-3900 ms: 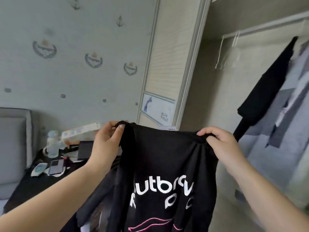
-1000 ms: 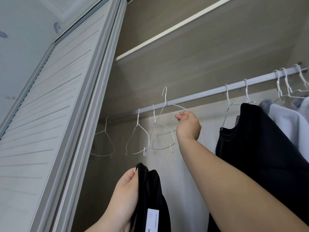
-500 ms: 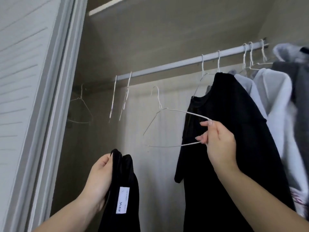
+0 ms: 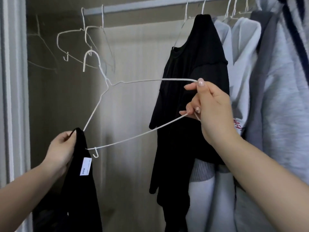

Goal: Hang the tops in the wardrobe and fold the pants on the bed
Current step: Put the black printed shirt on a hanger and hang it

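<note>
Since half a second ago, the hanger [image 4: 133, 113] has come down and leftward from clear air until its far end has entered the neck of the top [image 4: 80, 173]; the view has dropped too, with the rail [image 4: 138, 5] now at the upper edge.

Hanger: white wire, off the rail, lying on its side. Long axis runs from 2 o'clock down to 8 o'clock. Its hook [image 4: 91, 60] points up toward 11 o'clock. One shoulder end is inside the fabric at the top's neck; the small lower hooklet [image 4: 95, 154] sits just outside the cloth.

Right hand [image 4: 212, 111]: fingers curled, pinching the hanger's opposite shoulder end, thumb on the upper wire, other fingers round the lower bar. Its forearm reaches in from 5 o'clock.

Left hand [image 4: 62, 148]: at 8 o'clock of the hanger, fingers and thumb gripping the bunched neck of the top. The hanger's end touches the cloth just beside these fingers.

Top: black, hanging straight down from the left hand, long axis vertical, a white label [image 4: 85, 166] showing below the neck. It lies at 7 o'clock in view, in front of the wardrobe opening, well apart from the right hand.

Surroundings: empty hangers [image 4: 71, 42] on the rail at 11 o'clock; a black shirt [image 4: 192, 81] hanging behind the right hand; pale grey garments [image 4: 274, 97] at 3 o'clock; a door frame [image 4: 13, 81] at 9 o'clock.
</note>
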